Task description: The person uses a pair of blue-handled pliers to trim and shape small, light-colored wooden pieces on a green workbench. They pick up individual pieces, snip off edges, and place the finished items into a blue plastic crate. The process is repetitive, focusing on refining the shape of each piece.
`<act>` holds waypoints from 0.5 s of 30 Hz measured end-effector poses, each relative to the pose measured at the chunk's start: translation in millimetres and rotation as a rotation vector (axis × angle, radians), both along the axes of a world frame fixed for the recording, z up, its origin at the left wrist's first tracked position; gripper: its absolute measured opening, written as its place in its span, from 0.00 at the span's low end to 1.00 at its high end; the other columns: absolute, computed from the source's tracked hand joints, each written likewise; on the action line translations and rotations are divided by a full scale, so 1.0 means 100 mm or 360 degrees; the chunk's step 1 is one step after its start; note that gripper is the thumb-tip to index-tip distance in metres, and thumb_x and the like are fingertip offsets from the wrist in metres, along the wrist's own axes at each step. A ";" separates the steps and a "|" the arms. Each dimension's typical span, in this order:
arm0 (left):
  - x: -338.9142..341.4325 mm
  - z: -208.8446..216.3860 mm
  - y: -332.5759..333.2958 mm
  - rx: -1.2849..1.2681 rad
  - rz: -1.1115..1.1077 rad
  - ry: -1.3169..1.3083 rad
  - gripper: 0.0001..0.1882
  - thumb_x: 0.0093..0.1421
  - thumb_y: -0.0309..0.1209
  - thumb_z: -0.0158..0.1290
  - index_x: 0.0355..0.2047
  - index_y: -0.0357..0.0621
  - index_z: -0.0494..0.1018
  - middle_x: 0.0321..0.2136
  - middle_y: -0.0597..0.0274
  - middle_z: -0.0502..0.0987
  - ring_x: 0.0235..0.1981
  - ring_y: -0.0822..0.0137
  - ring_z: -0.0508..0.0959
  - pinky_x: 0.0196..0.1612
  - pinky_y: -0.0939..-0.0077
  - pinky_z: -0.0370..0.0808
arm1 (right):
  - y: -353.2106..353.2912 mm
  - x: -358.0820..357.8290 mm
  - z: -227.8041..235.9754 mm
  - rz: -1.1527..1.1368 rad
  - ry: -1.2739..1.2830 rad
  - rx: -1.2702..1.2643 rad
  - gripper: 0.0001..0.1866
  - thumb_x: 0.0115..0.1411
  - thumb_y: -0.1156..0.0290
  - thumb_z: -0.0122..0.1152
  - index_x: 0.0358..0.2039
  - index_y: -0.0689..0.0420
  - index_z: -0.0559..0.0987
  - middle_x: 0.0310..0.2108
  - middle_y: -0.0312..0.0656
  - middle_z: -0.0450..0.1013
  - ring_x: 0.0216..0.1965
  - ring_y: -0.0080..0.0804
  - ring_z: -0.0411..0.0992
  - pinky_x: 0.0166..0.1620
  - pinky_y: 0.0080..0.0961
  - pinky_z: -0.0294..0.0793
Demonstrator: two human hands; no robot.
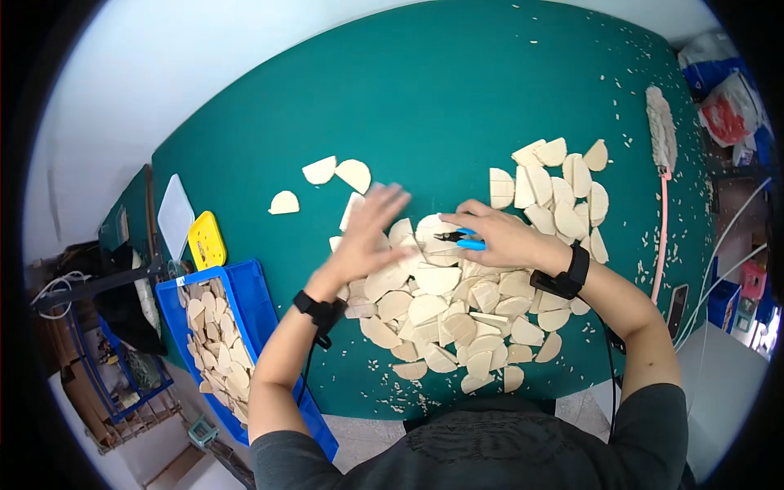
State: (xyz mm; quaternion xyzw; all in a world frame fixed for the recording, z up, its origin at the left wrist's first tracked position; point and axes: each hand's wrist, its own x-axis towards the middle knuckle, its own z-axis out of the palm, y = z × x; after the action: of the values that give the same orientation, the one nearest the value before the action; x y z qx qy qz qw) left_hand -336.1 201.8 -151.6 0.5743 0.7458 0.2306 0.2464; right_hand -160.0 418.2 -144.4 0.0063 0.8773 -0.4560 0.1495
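A wide heap of pale, half-round flat pieces (457,327), wood-like in look, covers the near middle of the green table. Over the heap's left upper edge is my left hand (371,233), its fingers stretched out and slightly blurred, with no tool in it. My right hand (502,237) is closed around small cutting pliers with blue handles (471,243). Their dark jaws point left, above a pale rounded piece (433,229) between my hands. Beyond my left hand lie a few separate half-round pieces (354,175).
A blue crate (260,298) full of similar pieces stands at the left, near a yellow lid (207,241) and a white lid (175,216). On the right are a fluffy duster (662,131) with a pink handle, a phone (677,310) and scattered chips on the green tabletop (457,90).
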 end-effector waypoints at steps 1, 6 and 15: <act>-0.31 -0.14 -0.15 0.0067 0.0231 0.0225 0.41 0.51 0.50 0.57 0.63 0.53 0.56 0.64 0.49 0.50 0.66 0.47 0.46 0.64 0.48 0.42 | 0.11 0.07 0.02 -0.0147 0.0262 -0.0016 0.30 0.52 0.65 0.60 0.56 0.54 0.67 0.45 0.49 0.65 0.45 0.47 0.68 0.47 0.33 0.70; -1.30 -0.64 -0.81 -0.0362 0.1291 0.0478 0.40 0.55 0.60 0.48 0.65 0.66 0.51 0.66 0.51 0.43 0.67 0.48 0.40 0.63 0.40 0.38 | 1.47 0.47 -0.08 -0.1265 0.0471 0.0785 0.24 0.52 0.65 0.62 0.51 0.54 0.73 0.46 0.48 0.66 0.45 0.43 0.69 0.48 0.31 0.70; -0.34 -0.52 0.10 -0.0083 0.0247 0.0490 0.34 0.52 0.58 0.52 0.58 0.64 0.65 0.64 0.62 0.53 0.67 0.55 0.47 0.64 0.44 0.34 | 1.29 0.49 -0.47 -0.0945 0.0167 0.0737 0.26 0.53 0.56 0.61 0.52 0.49 0.73 0.57 0.48 0.58 0.53 0.47 0.65 0.53 0.36 0.67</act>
State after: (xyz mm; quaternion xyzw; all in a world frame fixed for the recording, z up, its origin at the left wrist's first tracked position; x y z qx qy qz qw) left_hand -369.7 211.4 -203.2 0.5368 0.8227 0.1387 0.1255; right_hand -110.8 546.9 -191.0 0.2705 0.9236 -0.2687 -0.0396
